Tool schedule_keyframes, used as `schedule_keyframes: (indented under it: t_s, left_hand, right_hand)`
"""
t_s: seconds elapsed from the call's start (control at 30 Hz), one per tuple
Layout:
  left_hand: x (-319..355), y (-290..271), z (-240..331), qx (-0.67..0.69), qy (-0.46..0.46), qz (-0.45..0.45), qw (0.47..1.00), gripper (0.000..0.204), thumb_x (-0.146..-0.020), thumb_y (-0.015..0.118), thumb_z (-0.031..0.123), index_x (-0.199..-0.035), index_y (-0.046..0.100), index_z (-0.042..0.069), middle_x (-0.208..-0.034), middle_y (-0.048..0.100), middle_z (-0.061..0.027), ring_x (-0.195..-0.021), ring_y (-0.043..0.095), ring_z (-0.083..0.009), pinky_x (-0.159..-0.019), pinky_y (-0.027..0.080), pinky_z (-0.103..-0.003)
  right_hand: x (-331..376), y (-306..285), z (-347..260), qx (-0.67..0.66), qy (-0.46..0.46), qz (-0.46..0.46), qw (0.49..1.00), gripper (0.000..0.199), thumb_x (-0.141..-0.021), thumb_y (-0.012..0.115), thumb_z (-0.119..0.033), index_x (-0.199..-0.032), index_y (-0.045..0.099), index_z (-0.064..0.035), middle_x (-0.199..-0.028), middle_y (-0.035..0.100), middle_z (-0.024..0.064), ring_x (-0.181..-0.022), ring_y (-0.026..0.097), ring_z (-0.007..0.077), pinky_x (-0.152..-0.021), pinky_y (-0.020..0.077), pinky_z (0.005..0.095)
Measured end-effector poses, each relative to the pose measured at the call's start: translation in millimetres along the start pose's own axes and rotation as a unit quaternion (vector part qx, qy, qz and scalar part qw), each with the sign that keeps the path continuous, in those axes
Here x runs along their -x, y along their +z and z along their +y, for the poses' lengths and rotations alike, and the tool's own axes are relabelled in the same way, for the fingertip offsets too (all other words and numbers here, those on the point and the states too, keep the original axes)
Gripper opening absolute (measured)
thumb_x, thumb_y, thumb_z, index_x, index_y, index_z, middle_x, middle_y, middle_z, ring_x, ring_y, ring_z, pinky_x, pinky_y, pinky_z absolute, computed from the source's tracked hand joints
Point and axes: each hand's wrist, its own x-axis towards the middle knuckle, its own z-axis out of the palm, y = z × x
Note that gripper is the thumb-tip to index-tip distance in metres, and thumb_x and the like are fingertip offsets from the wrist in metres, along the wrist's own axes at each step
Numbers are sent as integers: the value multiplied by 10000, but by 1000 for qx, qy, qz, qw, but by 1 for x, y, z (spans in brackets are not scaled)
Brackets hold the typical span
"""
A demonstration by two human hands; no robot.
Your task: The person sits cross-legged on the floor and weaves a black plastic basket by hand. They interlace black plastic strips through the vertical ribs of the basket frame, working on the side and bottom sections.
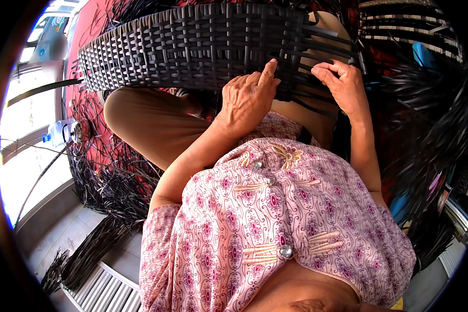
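Observation:
A long curved panel of woven black strips (pixel 192 44) lies across my lap, its right end trailing loose strip ends. My left hand (pixel 248 96) is at the panel's near edge. Its index finger stretches over the weave, the thumb sits to the right, and the other fingers curl onto the edge, partly hidden. Just right of the weave, my right hand (pixel 344 86) has its thumb and index finger pinched together by the loose ends, seemingly on a thin black strip. The exact hold at the fingertips is hard to make out.
Heaps of loose black strips lie at left (pixel 112 182) and right (pixel 431 125). A clear plastic bottle (pixel 61 132) is at left on the red floor covering (pixel 88 31). A white slatted piece (pixel 106 288) lies lower left. Another slatted, partly woven piece (pixel 400 23) is upper right.

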Motion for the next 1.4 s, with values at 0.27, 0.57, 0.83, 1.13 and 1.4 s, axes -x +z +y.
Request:
schedule_keyframes:
  t_s: [0.27,0.57,0.83,1.13,1.4]
  left_hand:
    - [-2,-6,-1,131,-160,39,978,301,-917,683,159,-1201,659,63,-676,625,-103,-579,633,-213,-572,500,-323]
    - [-10,-8,-7,134,-244,9,960,245,-911,687,193,-1097,690,35,-676,668,-93,-608,670,-174,-582,504,-303]
    - [-29,-8,-9,124,-259,-9,958,268,-875,717,260,-984,713,16,-727,711,-113,-616,694,-201,-592,517,-321]
    - [-29,-10,-4,39,-231,-7,972,272,-842,750,246,-950,698,2,-755,722,-120,-642,708,-189,-604,531,-307]
    - [-44,-23,-6,277,-385,-86,876,265,-859,719,202,-963,709,-42,-671,702,-90,-633,680,-107,-565,517,-258]
  right_hand:
    - [-6,3,11,-38,-12,-8,999,238,-907,728,-205,-984,747,19,-740,707,81,-658,626,104,-621,496,258]
    - [-1,1,4,-2,-29,16,999,228,-889,738,-209,-957,744,9,-757,720,108,-660,655,122,-621,504,274]
    - [3,2,-10,24,-25,31,999,165,-897,721,-141,-924,731,22,-725,688,33,-687,590,54,-643,484,236]
    - [8,4,-19,71,-76,81,991,130,-850,715,-154,-869,745,-29,-836,736,127,-723,716,283,-658,550,345]
    - [6,3,-15,92,-88,78,989,144,-849,722,-165,-838,723,-22,-855,739,117,-723,706,292,-653,537,365]
